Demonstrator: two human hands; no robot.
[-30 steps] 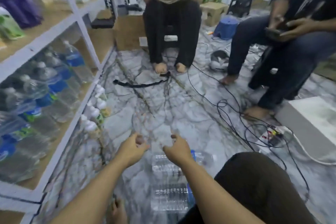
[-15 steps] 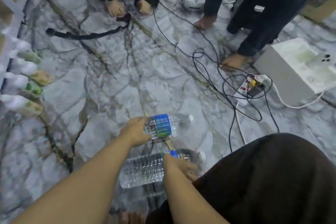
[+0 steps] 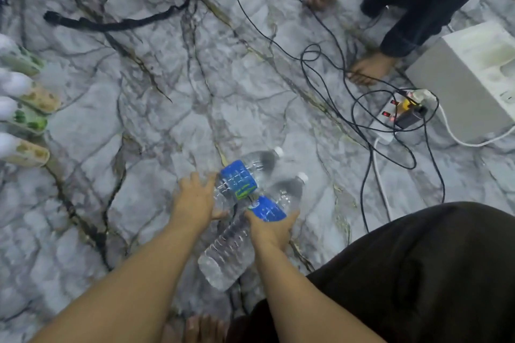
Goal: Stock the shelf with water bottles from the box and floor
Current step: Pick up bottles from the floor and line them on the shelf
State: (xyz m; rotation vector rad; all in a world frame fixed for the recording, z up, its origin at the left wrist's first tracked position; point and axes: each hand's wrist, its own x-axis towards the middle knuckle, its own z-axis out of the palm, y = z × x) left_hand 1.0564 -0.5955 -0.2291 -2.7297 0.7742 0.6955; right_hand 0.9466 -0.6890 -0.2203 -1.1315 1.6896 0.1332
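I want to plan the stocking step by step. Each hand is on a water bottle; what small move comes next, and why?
Probably lift both together: the left hand grips the farther bottle, the right hand the nearer bottle, and both lie low over the floor.

Bare forearms, dark plain clothing

The left grip (image 3: pixel 195 200) and right grip (image 3: pixel 271 231) are bare, as is each forearm behind them: the left forearm (image 3: pixel 125 287) and the right forearm (image 3: pixel 306 295) show uncovered right to the picture's edge. To the right of and below the right grip, a wide sweep of dark brownish-black cloth (image 3: pixel 404 273) covers the leg; it is plain, matte and softly creased, with a rounded upper edge. Below both grips, between the forearms, bare toes (image 3: pixel 204 327) show beside the cloth's edge.
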